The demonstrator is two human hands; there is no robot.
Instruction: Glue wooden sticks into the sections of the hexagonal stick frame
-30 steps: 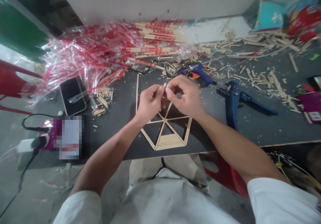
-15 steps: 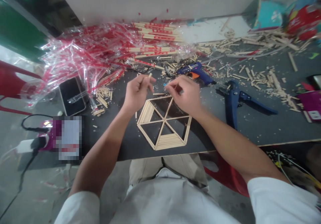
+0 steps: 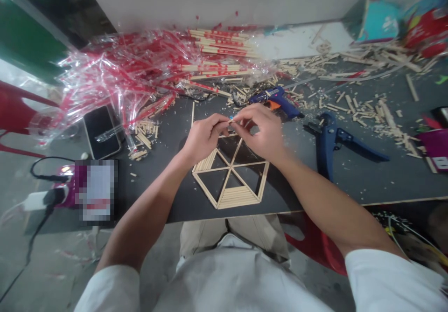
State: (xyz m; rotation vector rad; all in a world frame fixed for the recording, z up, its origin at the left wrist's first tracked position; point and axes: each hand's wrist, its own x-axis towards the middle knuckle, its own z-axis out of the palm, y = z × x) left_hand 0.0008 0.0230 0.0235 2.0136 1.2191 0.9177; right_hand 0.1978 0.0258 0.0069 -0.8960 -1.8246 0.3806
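My left hand [image 3: 205, 137] is closed, its fingertips pinching a short wooden stick, mostly hidden by the fingers. My right hand [image 3: 261, 128] is closed too and pinches a small blue object [image 3: 231, 117], whose kind I cannot make out. Both hands' fingertips meet above the top edge of a hexagonal frame [image 3: 240, 204] of wooden sticks. Spokes divide this frame, which lies flat on the dark table; its lower section and upper-left section hold rows of sticks. A long thin stick [image 3: 193, 114] shows just beyond my left hand.
A blue glue gun [image 3: 280, 100] lies behind my right hand, and a blue hand cutter [image 3: 325, 146] to its right. Red-and-clear wrappers [image 3: 115, 74], packed sticks [image 3: 224, 48] and cut pieces cover the back. A phone [image 3: 101, 132] and a purple power strip [image 3: 68, 186] are at left.
My left hand has moved right and slightly down, bringing its stick to the fingertips of my right hand. The hexagonal frame stays in place on the table.
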